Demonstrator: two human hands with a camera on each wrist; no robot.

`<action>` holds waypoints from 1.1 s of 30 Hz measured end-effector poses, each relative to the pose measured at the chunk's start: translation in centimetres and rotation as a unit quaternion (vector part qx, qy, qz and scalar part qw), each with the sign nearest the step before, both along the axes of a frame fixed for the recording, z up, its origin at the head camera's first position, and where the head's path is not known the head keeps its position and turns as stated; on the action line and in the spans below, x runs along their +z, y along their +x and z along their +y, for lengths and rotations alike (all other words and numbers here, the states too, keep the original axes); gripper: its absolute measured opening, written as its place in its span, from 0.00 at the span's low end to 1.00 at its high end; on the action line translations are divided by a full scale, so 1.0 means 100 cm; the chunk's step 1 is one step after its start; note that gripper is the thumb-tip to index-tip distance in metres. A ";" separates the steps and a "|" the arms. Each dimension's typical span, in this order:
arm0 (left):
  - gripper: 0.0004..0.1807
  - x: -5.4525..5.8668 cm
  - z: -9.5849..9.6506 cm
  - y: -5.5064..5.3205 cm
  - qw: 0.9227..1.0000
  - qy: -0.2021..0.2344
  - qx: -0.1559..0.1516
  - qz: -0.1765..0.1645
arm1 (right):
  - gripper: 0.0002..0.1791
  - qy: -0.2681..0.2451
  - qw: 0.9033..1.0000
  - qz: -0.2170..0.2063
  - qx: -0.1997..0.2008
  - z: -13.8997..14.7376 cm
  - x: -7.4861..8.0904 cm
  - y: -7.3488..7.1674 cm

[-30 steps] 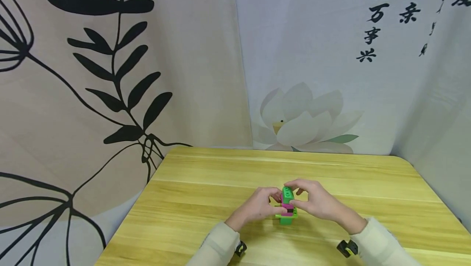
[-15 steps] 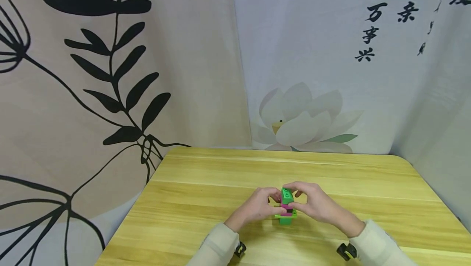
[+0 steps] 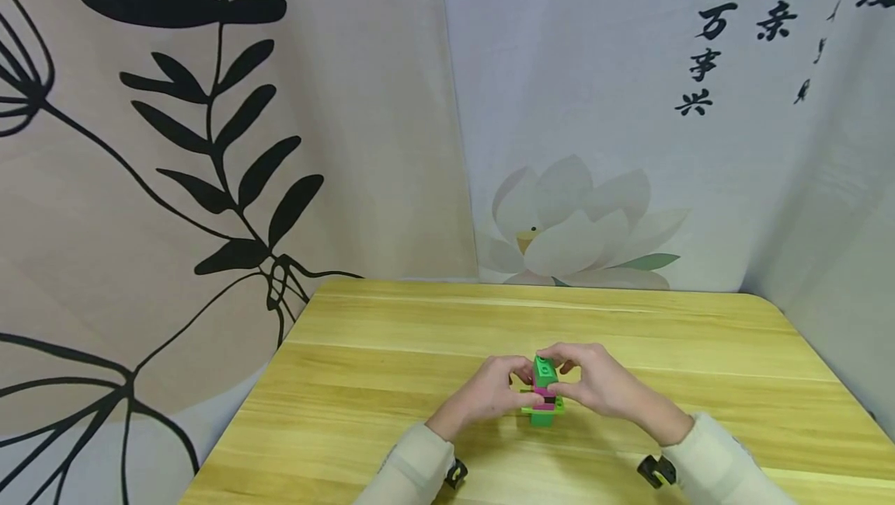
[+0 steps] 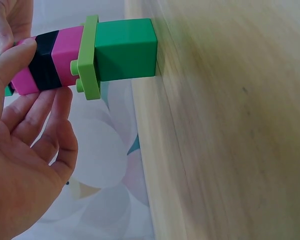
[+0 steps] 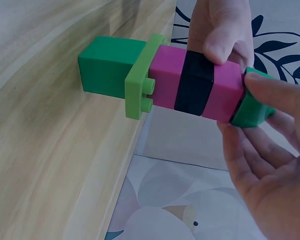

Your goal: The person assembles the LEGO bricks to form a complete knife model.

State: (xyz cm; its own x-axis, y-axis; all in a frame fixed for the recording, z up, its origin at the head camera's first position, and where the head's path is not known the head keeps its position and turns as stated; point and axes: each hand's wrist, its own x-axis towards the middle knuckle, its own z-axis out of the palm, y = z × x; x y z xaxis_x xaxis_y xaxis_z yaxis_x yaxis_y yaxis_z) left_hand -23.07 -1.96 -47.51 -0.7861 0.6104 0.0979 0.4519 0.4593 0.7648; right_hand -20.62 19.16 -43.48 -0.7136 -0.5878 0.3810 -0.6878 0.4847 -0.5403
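A small tower of toy building bricks stands upright on the wooden table between both hands. From the bottom up it has a green brick (image 5: 107, 65), a light-green plate (image 5: 140, 82) with studs, a pink brick (image 5: 166, 75), a black brick (image 5: 195, 82), another pink brick (image 5: 225, 92) and a green sloped brick (image 5: 252, 107) on top. My left hand (image 3: 492, 388) grips the tower around its black and pink middle, thumb on the near side. My right hand (image 3: 604, 381) pinches the green sloped brick, where a thin dark line shows above the pink brick.
The wooden table (image 3: 391, 326) reaches back to a cloth backdrop (image 3: 377, 140) printed with black plants, a pale lotus and dark characters. Black wrist mounts (image 3: 657, 471) sit by the cream sleeves (image 3: 723, 462).
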 end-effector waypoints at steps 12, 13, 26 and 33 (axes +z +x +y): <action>0.11 -0.001 0.000 -0.001 1.000 0.009 -0.001 0.015 | 0.22 0.027 0.999 0.029 -0.010 -0.003 0.003 0.002; 0.11 -0.001 0.000 -0.001 1.000 0.009 -0.002 0.015 | 0.22 0.029 0.999 0.026 -0.009 -0.003 0.003 0.001; 0.10 0.001 0.000 0.002 0.999 0.001 -0.014 0.040 | 0.20 0.034 0.999 -0.025 0.024 -0.002 0.010 -0.003; 0.10 0.000 0.000 0.001 0.999 0.000 -0.013 0.044 | 0.21 0.032 0.999 -0.026 0.021 -0.003 0.010 -0.001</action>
State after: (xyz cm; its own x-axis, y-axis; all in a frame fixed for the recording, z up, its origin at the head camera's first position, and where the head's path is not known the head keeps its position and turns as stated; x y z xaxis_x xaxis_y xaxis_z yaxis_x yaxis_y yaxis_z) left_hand -22.97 -1.97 -47.48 -0.7577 0.6309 0.1665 0.5299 0.4460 0.7213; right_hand -20.72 18.87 -42.44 -0.7058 -0.6391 0.3056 -0.6803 0.4911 -0.5441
